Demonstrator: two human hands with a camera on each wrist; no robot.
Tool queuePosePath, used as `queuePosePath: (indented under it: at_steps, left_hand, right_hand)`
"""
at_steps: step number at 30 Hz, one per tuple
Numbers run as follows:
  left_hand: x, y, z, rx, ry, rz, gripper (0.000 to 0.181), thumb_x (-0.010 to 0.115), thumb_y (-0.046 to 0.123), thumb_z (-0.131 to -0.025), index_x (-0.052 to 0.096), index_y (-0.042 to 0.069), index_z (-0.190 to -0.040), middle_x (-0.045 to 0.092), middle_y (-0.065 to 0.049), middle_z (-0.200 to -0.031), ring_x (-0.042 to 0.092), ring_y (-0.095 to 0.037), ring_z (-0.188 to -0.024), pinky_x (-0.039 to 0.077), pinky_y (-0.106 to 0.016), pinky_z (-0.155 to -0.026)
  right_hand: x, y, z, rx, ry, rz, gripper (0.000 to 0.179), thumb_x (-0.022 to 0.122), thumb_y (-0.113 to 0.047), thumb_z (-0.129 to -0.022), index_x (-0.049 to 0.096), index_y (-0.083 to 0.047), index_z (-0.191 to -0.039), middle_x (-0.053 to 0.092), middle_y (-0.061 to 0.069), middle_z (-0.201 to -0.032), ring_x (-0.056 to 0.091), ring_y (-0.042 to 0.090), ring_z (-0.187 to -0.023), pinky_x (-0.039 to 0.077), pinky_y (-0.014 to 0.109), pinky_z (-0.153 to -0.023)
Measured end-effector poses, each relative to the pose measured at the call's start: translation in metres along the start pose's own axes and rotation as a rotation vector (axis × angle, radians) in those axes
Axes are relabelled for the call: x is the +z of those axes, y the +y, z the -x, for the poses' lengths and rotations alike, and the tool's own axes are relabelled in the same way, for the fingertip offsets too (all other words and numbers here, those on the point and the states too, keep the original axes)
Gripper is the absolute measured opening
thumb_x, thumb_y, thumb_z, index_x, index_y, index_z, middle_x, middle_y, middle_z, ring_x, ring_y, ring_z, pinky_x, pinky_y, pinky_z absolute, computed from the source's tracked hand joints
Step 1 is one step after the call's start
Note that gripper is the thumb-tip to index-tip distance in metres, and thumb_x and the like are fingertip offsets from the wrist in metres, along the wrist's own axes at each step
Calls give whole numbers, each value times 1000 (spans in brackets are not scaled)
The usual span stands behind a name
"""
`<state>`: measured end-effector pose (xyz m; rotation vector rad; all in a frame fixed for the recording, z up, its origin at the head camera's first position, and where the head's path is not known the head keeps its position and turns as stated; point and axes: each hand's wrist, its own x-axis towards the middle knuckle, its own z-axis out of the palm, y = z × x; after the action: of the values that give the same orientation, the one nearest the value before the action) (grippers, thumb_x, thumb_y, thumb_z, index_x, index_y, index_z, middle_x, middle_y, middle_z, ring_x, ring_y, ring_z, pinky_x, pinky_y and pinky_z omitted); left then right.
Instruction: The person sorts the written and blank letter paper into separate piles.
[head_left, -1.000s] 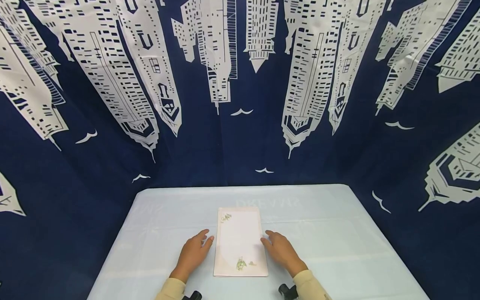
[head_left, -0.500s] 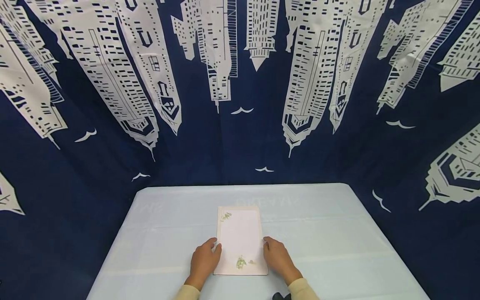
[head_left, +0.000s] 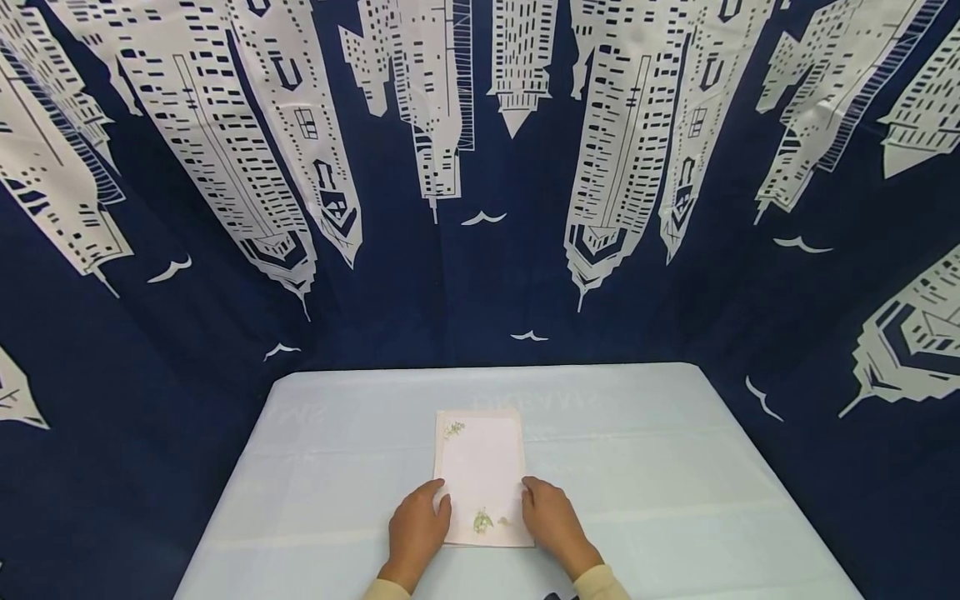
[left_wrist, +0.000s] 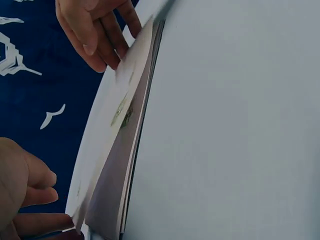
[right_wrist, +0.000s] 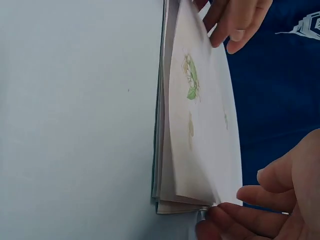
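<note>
A small stack of pale pink paper sheets [head_left: 482, 475], printed with green floral sprigs, lies upright in front of me on the table. My left hand [head_left: 417, 529] is at its left edge and my right hand [head_left: 555, 521] at its right edge. In the left wrist view, fingers of the left hand [left_wrist: 25, 200] touch the sheet's side, with the thumb apart from the paper. The right wrist view shows the right hand [right_wrist: 280, 195] likewise, lower fingers against the edge. The top sheet [right_wrist: 200, 125] bows up, a gap under its near side.
A white cloth covers the table [head_left: 675, 467]. Beyond it hangs a dark blue curtain [head_left: 450, 283] printed with white buildings and birds, seen upside down.
Both hands have come nearer to me along the paper's sides. The left hand has moved right and now overlaps the left edge; the right hand now meets the right edge.
</note>
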<state>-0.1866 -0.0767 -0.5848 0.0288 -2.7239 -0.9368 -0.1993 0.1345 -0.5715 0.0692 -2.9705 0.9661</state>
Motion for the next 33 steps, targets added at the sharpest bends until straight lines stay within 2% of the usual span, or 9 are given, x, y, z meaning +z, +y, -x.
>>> queuePosePath:
  at_steps: [5,8,11,12,15,19,24,28,33]
  left_hand:
    - [2,-3,-1,28,45,38,26,77,-6,-80,75,-1,-105,73,-19,-111,71,-37,-102,58,-49,-83]
    - [3,-4,-3,20,78,115,31,75,-14,-76,75,-1,-104,73,-16,-104,71,-26,-86,58,-38,-74]
    - [3,-5,-4,-2,106,198,36,74,-17,-73,75,0,-105,71,-12,-99,59,-14,-70,52,-29,-63]
    - [3,-5,-4,-11,111,228,37,74,-17,-73,75,0,-105,70,-11,-97,56,-12,-68,49,-28,-60]
    - [2,-6,-4,-33,115,290,41,73,-19,-72,74,0,-109,69,-10,-94,60,-13,-68,51,-27,-61]
    - [0,-7,-5,-78,103,337,44,73,-18,-73,71,-1,-114,68,-7,-86,67,-17,-70,54,-28,-61]
    - [-6,-12,-8,-118,108,337,41,75,-15,-75,70,-4,-115,66,-2,-78,66,-15,-67,53,-28,-58]
    - [-16,-21,-11,-123,121,331,34,76,-12,-76,72,-6,-110,68,-4,-78,65,-15,-67,52,-28,-58]
    - [-36,-40,-13,-154,132,324,28,75,-9,-78,74,-6,-106,69,-6,-79,66,-18,-70,52,-29,-61]
  right_hand:
    - [2,4,-2,-20,71,-58,27,67,-6,-92,70,8,-114,73,18,-99,72,26,-86,60,37,-71]
    - [3,7,-4,-28,128,-144,29,74,-1,-85,70,7,-112,72,14,-98,71,23,-84,59,32,-69]
    - [4,10,-5,-31,175,-217,35,78,4,-78,69,6,-112,69,9,-92,70,21,-80,59,30,-68]
    - [5,11,-5,-25,186,-237,37,79,6,-77,68,5,-112,68,7,-90,69,20,-79,58,30,-67]
    - [6,14,-5,-2,204,-256,41,80,7,-75,67,4,-114,65,2,-85,66,17,-74,56,29,-63]
    - [6,14,-6,54,200,-276,41,78,4,-78,66,3,-117,62,-1,-81,62,14,-72,53,27,-60]
    - [6,9,-7,88,185,-326,37,76,1,-81,67,5,-117,63,1,-80,60,15,-70,51,28,-59]
    - [9,1,-11,80,158,-366,34,74,0,-83,67,6,-116,63,2,-81,60,14,-70,50,27,-59]
    - [20,-18,-20,14,113,-388,28,72,-1,-85,69,5,-113,63,1,-82,60,13,-71,50,27,-60]
